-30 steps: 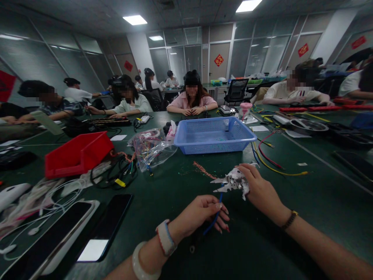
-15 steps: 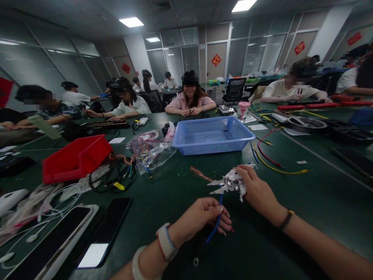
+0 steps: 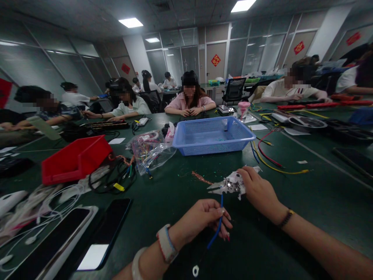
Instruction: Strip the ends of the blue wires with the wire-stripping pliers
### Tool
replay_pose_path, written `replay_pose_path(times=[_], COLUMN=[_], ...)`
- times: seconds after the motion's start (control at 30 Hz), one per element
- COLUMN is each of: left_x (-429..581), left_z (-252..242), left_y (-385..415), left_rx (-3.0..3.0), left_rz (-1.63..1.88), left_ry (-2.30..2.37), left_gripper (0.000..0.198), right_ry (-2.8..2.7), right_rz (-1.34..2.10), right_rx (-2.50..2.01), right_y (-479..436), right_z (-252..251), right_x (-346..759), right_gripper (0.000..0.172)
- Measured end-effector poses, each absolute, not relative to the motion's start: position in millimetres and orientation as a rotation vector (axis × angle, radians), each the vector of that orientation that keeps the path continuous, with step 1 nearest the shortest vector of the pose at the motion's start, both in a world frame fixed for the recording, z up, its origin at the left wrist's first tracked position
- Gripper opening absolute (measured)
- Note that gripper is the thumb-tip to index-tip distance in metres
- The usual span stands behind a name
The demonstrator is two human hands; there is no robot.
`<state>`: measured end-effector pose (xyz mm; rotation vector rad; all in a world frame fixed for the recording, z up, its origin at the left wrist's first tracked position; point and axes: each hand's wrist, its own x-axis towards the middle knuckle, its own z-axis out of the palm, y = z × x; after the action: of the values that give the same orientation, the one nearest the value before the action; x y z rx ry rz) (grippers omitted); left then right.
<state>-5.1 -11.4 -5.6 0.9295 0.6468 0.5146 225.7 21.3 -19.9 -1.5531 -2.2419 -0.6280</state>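
My left hand is closed on a blue wire, pinching it between thumb and fingers. The wire's lower end carries a dark section and a ring terminal. Its upper end meets the jaws of the wire strippers, whose handles are wrapped in white material. My right hand grips those handles, and the jaws look nearly closed, pointing left. Just beyond the jaws, a bundle of bare copper strands lies on the green table.
A blue plastic basket stands ahead. Left of it are a plastic bag of wires and a red bin. Phones and white earphones lie near left. Yellow and red wires stretch rightward. Several people sit around.
The strippers' jaws have closed from a wider gap onto the upper end of the blue wire. Both hands stay in nearly the same place.
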Motion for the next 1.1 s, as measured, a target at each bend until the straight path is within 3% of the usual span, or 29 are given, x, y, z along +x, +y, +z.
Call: replay_pose_path(times=[0.37,0.73,1.1], left_x=[-7,-9,-11], left_z=[-1,-6,1], left_y=[-11,-9,-8], left_rx=[0.932,0.986,1.096], left_rz=[0.484,0.459,0.491], left_ry=[0.624,0.592,0.581], left_gripper=[0.027,0.032,0.03], right_ry=[-2.284,-2.315,-2.48], right_rz=[-0.609,0.207,0.669], right_rx=[-1.633,-1.699,-1.637], right_y=[25,19,24], right_z=[-12,15,36], right_x=[233,240,249], right_gripper=[0.025,0.025,0.019])
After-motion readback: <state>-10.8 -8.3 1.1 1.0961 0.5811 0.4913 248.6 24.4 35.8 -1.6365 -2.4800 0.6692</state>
